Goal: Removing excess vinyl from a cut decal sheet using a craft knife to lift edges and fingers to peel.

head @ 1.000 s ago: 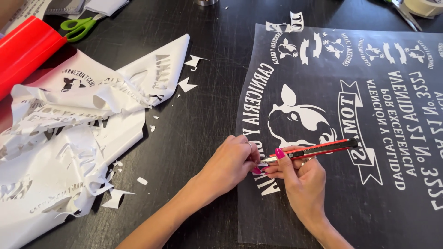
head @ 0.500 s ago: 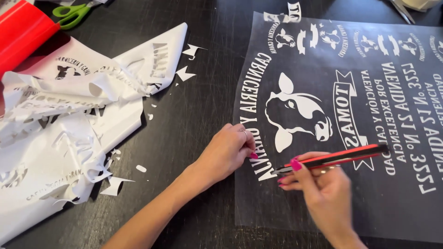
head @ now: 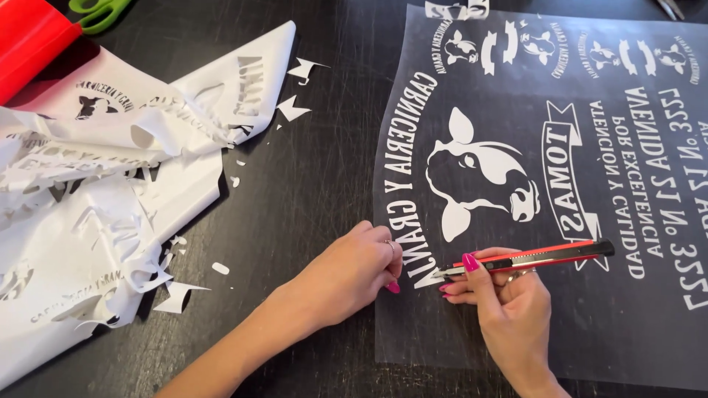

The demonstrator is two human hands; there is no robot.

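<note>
A person's right hand (head: 509,309) holds a red and black craft knife (head: 531,258) in a closed grip, thumb on top, its blade tip resting on a clear film sheet (head: 472,346) printed with white lettering and a cow's head emblem (head: 479,173). The sheet lies flat on the dark counter (head: 324,169), filling its right half. The left hand (head: 346,276) sits at nine o'clock from the blade, fingers curled and pressing the sheet's left edge beside the curved line of lettering; whether its fingertips pinch a sliver of cut film cannot be told from this angle.

Done well, the step seems to ask for a shallow blade angle, only the point catching the unwanted film, so the backing is not scored. The left hand serves best kept close to the blade yet clear of its line, holding the sheet taut and flat. Short lifts near each letter's edge would likely spare the thin strokes from tearing.

At nine to ten o'clock across the counter lies a crumpled heap of white film scraps (head: 96,206), with small white offcuts (head: 291,110) scattered toward the sheet. Green-handled scissors (head: 99,11) and a red roll (head: 29,40) sit at the far upper left.
</note>
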